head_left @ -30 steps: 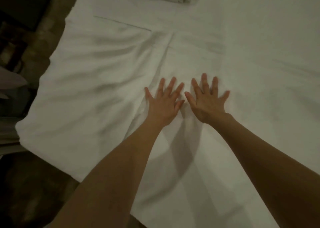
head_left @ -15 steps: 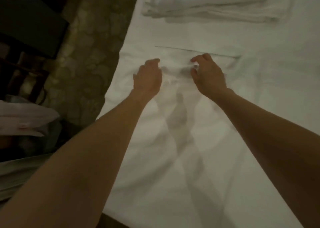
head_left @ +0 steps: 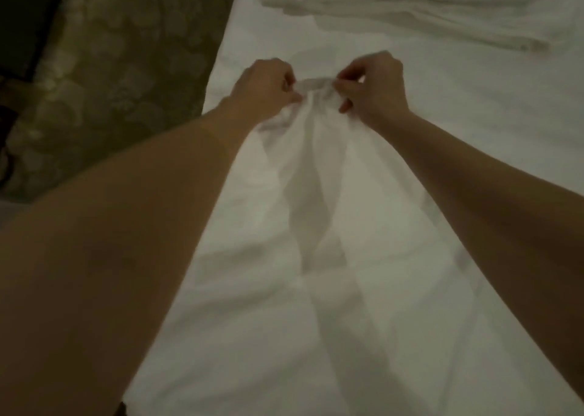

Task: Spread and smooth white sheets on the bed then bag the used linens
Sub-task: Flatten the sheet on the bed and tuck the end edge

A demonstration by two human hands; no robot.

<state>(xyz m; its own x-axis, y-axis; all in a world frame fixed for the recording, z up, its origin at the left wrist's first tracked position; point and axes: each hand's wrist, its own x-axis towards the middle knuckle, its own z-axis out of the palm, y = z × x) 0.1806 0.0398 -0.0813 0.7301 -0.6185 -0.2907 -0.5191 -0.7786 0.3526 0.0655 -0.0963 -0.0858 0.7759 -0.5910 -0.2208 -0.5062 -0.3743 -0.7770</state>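
A white sheet [head_left: 316, 257] covers the bed below me. Its far edge [head_left: 317, 88] is gathered and lifted off the bed. My left hand [head_left: 265, 83] pinches that edge on the left side. A short way to the right, my right hand [head_left: 373, 83] pinches the same edge between thumb and fingers. The cloth hangs down in a bunched fold from between both hands toward me. Both forearms reach forward over the sheet.
Folded white linens [head_left: 426, 11] lie stacked at the bed's far end, beyond my hands. A patterned brown carpet [head_left: 120, 67] runs along the bed's left side. A dark piece of furniture [head_left: 22, 30] stands at the far left.
Both hands were pressed flat on the sheet, then reached forward to its far edge. Now they pinch that edge and have lifted it, bunching the cloth between them.
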